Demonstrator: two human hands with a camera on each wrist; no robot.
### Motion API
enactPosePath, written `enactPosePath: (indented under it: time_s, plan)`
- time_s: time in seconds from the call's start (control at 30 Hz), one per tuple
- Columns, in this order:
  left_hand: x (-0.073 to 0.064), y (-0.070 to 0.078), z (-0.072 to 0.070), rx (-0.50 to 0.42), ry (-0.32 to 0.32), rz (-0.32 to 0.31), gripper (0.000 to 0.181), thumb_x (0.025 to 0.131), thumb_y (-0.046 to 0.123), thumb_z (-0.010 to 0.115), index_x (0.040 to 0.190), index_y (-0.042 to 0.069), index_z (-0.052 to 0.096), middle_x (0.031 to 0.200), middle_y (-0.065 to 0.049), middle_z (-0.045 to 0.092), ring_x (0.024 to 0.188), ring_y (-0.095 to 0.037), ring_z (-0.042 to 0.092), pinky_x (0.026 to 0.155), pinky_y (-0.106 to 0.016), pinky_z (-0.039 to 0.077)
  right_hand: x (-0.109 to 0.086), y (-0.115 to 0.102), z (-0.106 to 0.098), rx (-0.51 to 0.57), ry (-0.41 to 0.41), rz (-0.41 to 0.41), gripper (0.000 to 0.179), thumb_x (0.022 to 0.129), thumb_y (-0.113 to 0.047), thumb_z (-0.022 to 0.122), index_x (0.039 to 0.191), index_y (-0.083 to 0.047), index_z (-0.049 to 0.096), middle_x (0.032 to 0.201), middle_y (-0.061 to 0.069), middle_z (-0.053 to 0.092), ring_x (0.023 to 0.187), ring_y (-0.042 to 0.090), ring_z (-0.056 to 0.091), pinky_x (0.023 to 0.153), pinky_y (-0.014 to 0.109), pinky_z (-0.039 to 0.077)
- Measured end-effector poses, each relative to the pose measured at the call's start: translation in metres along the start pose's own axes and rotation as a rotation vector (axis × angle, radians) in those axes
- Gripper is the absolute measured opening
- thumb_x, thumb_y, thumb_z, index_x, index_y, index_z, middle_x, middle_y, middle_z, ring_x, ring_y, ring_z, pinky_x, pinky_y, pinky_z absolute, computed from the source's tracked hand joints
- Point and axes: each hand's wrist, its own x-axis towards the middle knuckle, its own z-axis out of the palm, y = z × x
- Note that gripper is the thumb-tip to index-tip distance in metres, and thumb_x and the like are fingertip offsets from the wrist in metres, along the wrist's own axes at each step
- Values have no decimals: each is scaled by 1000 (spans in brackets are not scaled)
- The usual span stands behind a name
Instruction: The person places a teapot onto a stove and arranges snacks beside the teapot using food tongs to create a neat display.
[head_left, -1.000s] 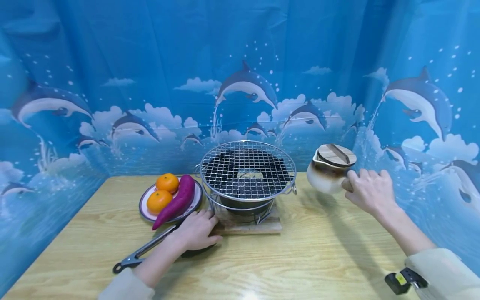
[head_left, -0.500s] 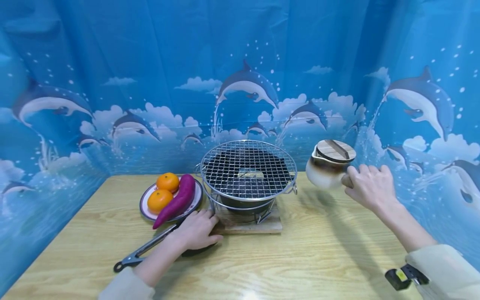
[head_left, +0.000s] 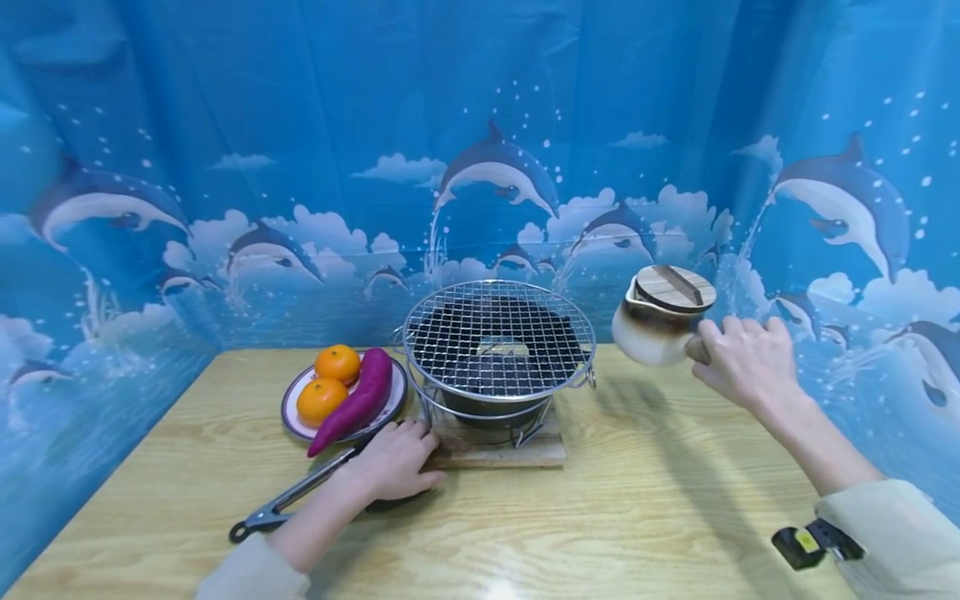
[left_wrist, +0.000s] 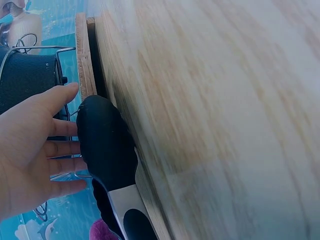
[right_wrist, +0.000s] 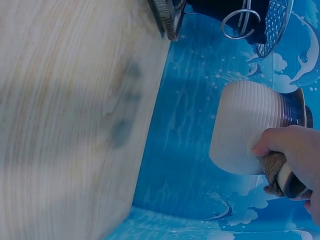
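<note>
My right hand (head_left: 750, 362) grips the rope-wrapped side handle (right_wrist: 273, 167) of a white-and-brown ceramic teapot (head_left: 654, 332). The teapot hangs above the table at the right, its wooden lid (head_left: 675, 288) on and its spout facing left. My left hand (head_left: 396, 461) is low at the left front corner of the wooden board (head_left: 517, 452) under the grill. In the left wrist view its fingers (left_wrist: 64, 149) are nearly straight, beside the black tips of a pair of tongs (left_wrist: 107, 140); whether they touch the board cannot be told. My left forearm partly covers the tongs in the head view.
A round charcoal grill with a wire mesh (head_left: 498, 342) stands mid-table on the board. Left of it, a plate (head_left: 291, 408) bears two oranges (head_left: 322, 402) and a purple sweet potato (head_left: 360, 404). A blue dolphin-print curtain (head_left: 300, 125) encloses the table (head_left: 600, 517).
The teapot has risen a little, together with my right hand. My left hand stays in the same place by the board.
</note>
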Motion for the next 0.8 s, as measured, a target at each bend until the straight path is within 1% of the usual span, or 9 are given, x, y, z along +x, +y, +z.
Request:
enactPosePath:
  time_s: [0.23,0.37,0.47,0.6,0.67,0.8]
  plan:
    - [-3,1,-2,23,-13,-4,40,79,45,65,95,8,64,92,-8,57,89,-26,54,73,-42,43,4,0,-3,-8,29,-12,31,66,-20,70,70,-9,42,58,4,34,49,22,30,51,37,23]
    - [-4,1,-2,24,-20,2,39,80,45,64,95,9,64,93,-8,57,90,-26,54,73,-42,43,6,-1,-6,-12,13,-5,31,67,-20,71,71,-9,43,59,4,35,50,23,31,52,38,24]
    - [-5,2,0,30,-7,17,40,80,46,63,95,8,64,95,-9,57,89,-26,54,72,-42,43,7,-1,-9,-12,13,-3,32,66,-21,71,72,-9,43,59,5,35,51,23,32,53,39,25]
    - [-7,2,1,51,17,32,42,79,47,64,95,8,63,96,-11,58,89,-27,53,72,-41,43,10,-1,-12,-13,56,-19,30,66,-21,70,71,-9,43,58,5,36,49,24,34,52,39,26]
    - [-7,2,2,57,29,38,41,79,47,65,93,9,62,94,-10,57,87,-26,53,71,-41,43,13,-1,-14,-12,65,-20,29,66,-21,70,70,-9,44,58,5,37,49,25,35,52,40,26]
    - [-7,2,3,63,45,49,38,78,46,66,89,10,61,87,-6,54,83,-25,52,68,-39,42,16,-3,-19,-13,36,-8,29,67,-23,70,72,-9,45,59,6,39,51,26,36,53,41,27]
